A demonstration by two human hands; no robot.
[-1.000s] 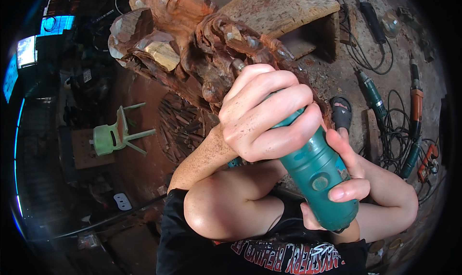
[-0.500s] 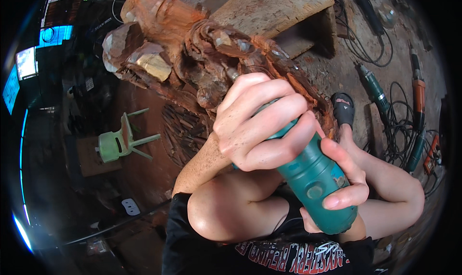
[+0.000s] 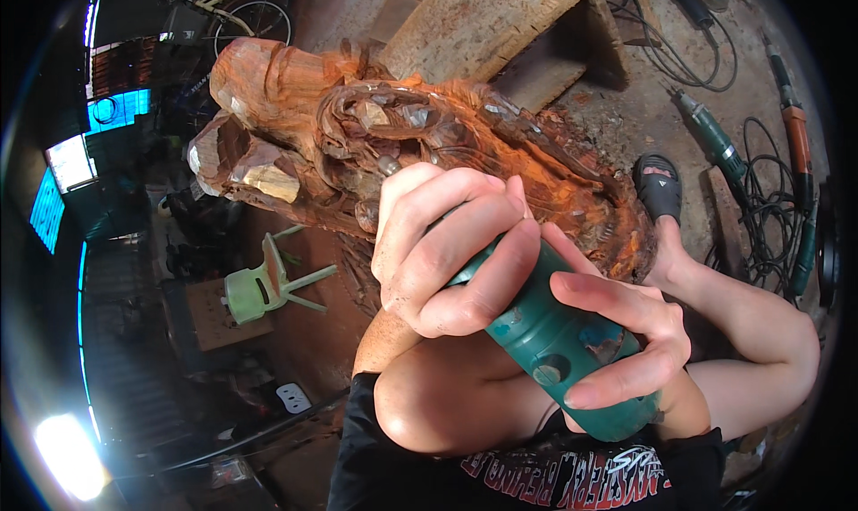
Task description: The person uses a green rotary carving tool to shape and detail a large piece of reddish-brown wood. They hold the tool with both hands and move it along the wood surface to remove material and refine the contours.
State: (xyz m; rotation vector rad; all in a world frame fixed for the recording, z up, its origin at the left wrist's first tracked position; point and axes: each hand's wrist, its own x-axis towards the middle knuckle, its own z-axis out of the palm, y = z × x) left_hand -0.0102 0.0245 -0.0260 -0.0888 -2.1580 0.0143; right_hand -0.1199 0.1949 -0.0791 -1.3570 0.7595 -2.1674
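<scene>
The right hand (image 3: 660, 335) curls its fingers around the near end of the tool (image 3: 547, 332); the left hand (image 3: 451, 259) wraps it farther along, fingers closed. The carving (image 3: 527, 198) lies just beyond the left, nearer hand, its long axis running far left to near right.

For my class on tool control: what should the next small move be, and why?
Perhaps ease the green cylindrical power tool slightly toward the reddish-brown carved wood: the bare left hand wraps the tool's front, the bare right hand holds its rear, and its grey metal tip appears close to the carving, contact unclear.
</scene>
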